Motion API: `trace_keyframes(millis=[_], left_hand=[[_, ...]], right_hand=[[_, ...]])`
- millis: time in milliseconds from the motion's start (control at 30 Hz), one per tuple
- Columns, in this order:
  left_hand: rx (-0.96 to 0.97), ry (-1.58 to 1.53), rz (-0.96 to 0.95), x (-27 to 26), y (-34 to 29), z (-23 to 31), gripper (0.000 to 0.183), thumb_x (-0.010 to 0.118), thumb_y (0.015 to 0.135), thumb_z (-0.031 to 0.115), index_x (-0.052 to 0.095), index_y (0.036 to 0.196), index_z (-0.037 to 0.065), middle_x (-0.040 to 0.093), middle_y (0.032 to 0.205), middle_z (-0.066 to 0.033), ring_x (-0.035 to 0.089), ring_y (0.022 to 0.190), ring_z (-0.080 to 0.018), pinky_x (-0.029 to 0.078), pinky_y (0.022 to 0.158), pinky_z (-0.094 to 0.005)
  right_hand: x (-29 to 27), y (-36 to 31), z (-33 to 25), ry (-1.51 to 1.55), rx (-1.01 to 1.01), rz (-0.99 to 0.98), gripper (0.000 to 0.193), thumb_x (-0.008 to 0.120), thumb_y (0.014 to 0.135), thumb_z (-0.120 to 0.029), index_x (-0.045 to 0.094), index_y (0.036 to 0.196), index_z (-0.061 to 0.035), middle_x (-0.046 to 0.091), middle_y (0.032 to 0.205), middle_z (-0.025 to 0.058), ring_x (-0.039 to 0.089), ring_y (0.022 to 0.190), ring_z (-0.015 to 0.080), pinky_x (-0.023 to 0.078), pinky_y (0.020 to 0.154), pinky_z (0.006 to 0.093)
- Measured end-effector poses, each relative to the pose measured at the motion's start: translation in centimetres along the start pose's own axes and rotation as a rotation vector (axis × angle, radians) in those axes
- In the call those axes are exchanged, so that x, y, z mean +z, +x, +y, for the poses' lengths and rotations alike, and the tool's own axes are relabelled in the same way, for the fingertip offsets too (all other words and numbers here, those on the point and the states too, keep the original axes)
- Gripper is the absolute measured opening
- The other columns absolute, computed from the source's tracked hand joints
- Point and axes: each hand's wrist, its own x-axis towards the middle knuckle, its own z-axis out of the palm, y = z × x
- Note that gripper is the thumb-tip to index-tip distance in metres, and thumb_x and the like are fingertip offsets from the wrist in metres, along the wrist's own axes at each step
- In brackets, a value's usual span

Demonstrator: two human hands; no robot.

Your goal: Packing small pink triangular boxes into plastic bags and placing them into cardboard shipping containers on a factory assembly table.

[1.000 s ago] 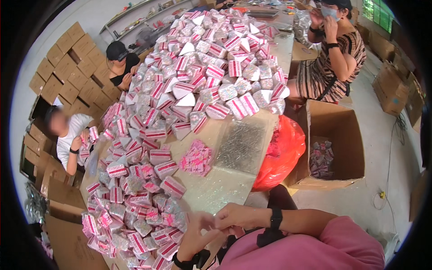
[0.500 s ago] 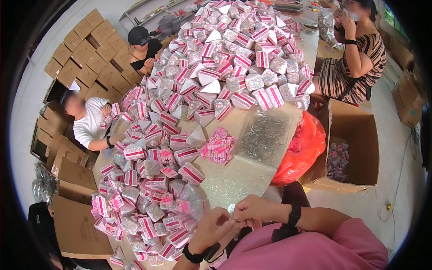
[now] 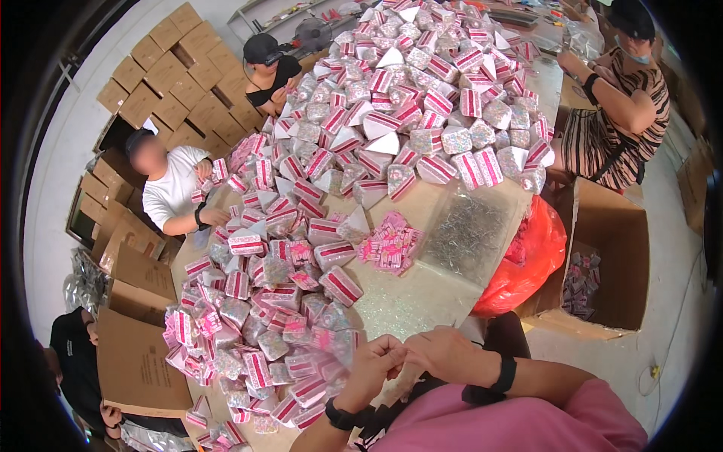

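Note:
My left hand [image 3: 373, 367] and my right hand [image 3: 446, 355] meet above the near edge of the table, fingertips pinched together. Whatever sits between them is too small or hidden to make out. Beside my left hand lies a clear plastic bag [image 3: 337, 345] with pink showing in it. A heap of filled clear packets with pink-and-white striped labels [image 3: 340, 286] spreads to the left and far back. Ahead of my hands are a pile of pink printed cards [image 3: 390, 242] and a shallow clear tray [image 3: 444, 273] with many thin silvery pieces.
An orange-red plastic bag [image 3: 527, 264] hangs at the table's right edge, near an open carton [image 3: 611, 256] with packets inside. Other people sit left, far left and right. A person at lower left has a hand by a cardboard box [image 3: 139, 369]. Stacked cartons [image 3: 169, 79] line the wall.
The view has shifted, so the scene sits further right and lower. My hands stay pinched together. The person at right has lowered their hands from the face; the person at lower left shows more.

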Motion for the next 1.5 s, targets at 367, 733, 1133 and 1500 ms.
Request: trace_keyframes(millis=[367, 733, 1133, 1500], left_hand=[[0.136, 0.263, -0.112, -0.7, 2.7, 0.3, 0.016, 0.057, 0.092, 0.020, 0.058, 0.091, 0.004, 0.057, 0.074, -0.0019, 0.053, 0.064, -0.0094, 0.042, 0.058, -0.0230], [0.407, 1.176, 0.830, -7.9, 20.4, 9.2, 0.050, 0.061, 0.081, 0.037, 0.056, 0.103, -0.007, 0.062, 0.095, -0.0269, 0.060, 0.092, -0.0431, 0.046, 0.080, -0.0476], [0.574, 1.258, 0.830, -6.8, 20.2, 6.6, 0.056, 0.073, 0.071, 0.019, 0.047, 0.115, -0.003, 0.052, 0.109, -0.0242, 0.049, 0.103, -0.0420, 0.040, 0.091, -0.0481], [0.830, 1.872, 0.459, -1.9, 7.0, 1.3, 0.058, 0.071, 0.067, 0.016, 0.049, 0.120, 0.003, 0.048, 0.113, -0.0195, 0.046, 0.106, -0.0372, 0.038, 0.092, -0.0478]], right_hand=[[-0.2, -0.6, 2.9, -0.052, -0.078, 0.023, 0.012, 0.060, 0.080, -0.013, 0.056, 0.088, -0.0047, 0.058, 0.072, 0.0105, 0.060, 0.063, 0.0303, 0.047, 0.058, 0.0402], [-1.5, -0.7, 4.0, 0.190, 0.190, 0.052, 0.015, 0.057, 0.087, -0.017, 0.058, 0.091, -0.0026, 0.062, 0.079, 0.0150, 0.062, 0.073, 0.0333, 0.050, 0.063, 0.0408], [-1.3, -2.0, 6.4, 0.264, 0.319, 0.087, 0.015, 0.059, 0.087, -0.018, 0.058, 0.091, -0.0037, 0.061, 0.074, 0.0167, 0.061, 0.069, 0.0352, 0.048, 0.060, 0.0426], [-1.6, -2.2, 5.9, 0.370, 0.444, 0.126, 0.014, 0.060, 0.085, -0.016, 0.061, 0.090, -0.0028, 0.063, 0.077, 0.0170, 0.063, 0.071, 0.0338, 0.049, 0.062, 0.0378]])
